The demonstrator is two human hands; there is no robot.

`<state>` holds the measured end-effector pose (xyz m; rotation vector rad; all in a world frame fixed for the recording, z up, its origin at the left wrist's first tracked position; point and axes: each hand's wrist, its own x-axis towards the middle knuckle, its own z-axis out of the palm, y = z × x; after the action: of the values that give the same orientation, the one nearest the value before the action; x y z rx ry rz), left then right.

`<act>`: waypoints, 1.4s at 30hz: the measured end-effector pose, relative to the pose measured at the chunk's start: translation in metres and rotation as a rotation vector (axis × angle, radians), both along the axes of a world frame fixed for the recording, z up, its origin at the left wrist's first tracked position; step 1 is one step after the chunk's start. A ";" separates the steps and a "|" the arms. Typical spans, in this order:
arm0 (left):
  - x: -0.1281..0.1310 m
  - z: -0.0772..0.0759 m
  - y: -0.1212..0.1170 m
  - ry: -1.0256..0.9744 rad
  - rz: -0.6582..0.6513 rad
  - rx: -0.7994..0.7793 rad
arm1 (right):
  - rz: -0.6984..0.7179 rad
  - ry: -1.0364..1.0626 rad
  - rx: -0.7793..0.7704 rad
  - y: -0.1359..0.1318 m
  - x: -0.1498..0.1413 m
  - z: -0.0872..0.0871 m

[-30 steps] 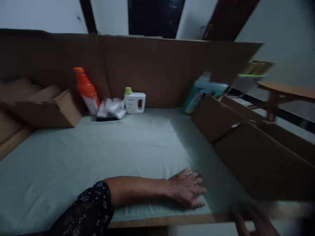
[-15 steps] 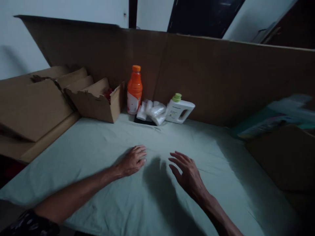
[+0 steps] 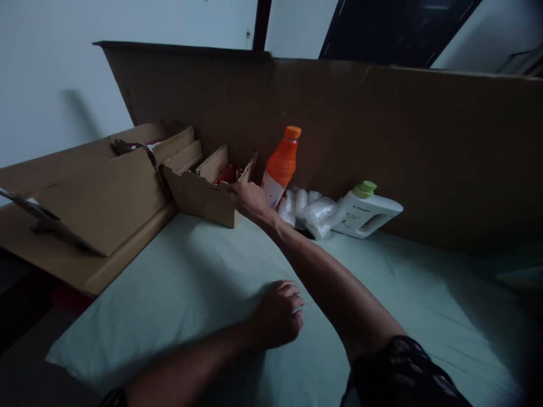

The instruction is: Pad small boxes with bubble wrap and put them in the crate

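My right hand point(image 3: 250, 199) reaches across to the right end of a cardboard box with dividers point(image 3: 199, 198). Its fingertips are at the rim by the corner, and whether they grip anything cannot be made out. Inside that compartment lie dark red items point(image 3: 229, 174), partly hidden. My left hand point(image 3: 280, 314) rests low on the green cloth point(image 3: 203, 271), under the right forearm, fingers loosely bent and nothing visible in them. Just behind the right hand stands an orange bottle point(image 3: 283, 161) with a white label.
Bubble-wrapped rolls point(image 3: 316, 212) lie beside a white jug with a green cap point(image 3: 367, 209). A larger open carton point(image 3: 102, 198) stands at the left edge. A tall cardboard panel point(image 3: 382, 135) closes off the back. A blurred, dark greenish object point(image 3: 513, 271) sits far right.
My right hand has gone from above the cloth forward and left to the divided box. My left hand stays on the cloth. The view has swung left and tilted.
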<state>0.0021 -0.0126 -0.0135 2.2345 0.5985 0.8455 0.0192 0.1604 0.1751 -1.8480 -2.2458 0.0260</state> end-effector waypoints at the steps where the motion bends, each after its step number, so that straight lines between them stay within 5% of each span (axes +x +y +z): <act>1: 0.001 0.002 0.002 -0.027 0.013 -0.049 | -0.016 -0.012 -0.011 0.000 -0.002 -0.001; 7: -0.015 0.028 -0.015 -0.159 0.176 -0.268 | 0.044 -0.049 -0.025 -0.065 0.034 -0.002; 11: -0.064 0.052 -0.073 -0.035 -0.070 -0.534 | 0.277 0.124 -0.023 -0.147 0.097 -0.005; 13: -0.096 0.056 -0.097 0.053 -0.121 -0.602 | 0.251 0.301 0.038 -0.193 0.134 -0.008; 15: -0.127 0.056 -0.106 0.094 -0.013 -0.650 | 0.044 0.469 0.138 -0.239 0.169 -0.012; 18: -0.161 0.050 -0.092 0.091 0.331 -0.656 | -0.247 0.599 0.170 -0.301 0.203 -0.023; 20: -0.167 0.045 -0.075 0.021 0.513 -0.594 | -0.255 0.614 0.053 -0.332 0.209 -0.037; 22: -0.162 0.042 -0.061 -0.057 0.539 -0.530 | -0.176 0.596 -0.069 -0.351 0.203 -0.057; 26: -0.137 0.036 -0.041 -0.166 0.479 -0.517 | -0.015 0.558 -0.109 -0.362 0.174 -0.104; 30: -0.122 0.036 -0.009 -0.279 0.662 -0.458 | -0.079 0.548 -0.001 -0.352 0.152 -0.134; 32: -0.117 0.039 0.008 -0.291 0.605 -0.460 | -0.117 0.553 0.050 -0.343 0.147 -0.140; 35: -0.111 0.041 0.019 -0.218 0.474 -0.535 | -0.100 0.581 0.115 -0.328 0.147 -0.138; 42: -0.115 0.024 -0.003 -0.242 0.631 -0.484 | 0.092 0.467 -0.071 -0.261 0.215 -0.085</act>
<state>-0.1129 -0.0158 0.0100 1.4852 1.2671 1.1085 0.2340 -0.1003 0.0898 -1.5642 -2.0138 0.5041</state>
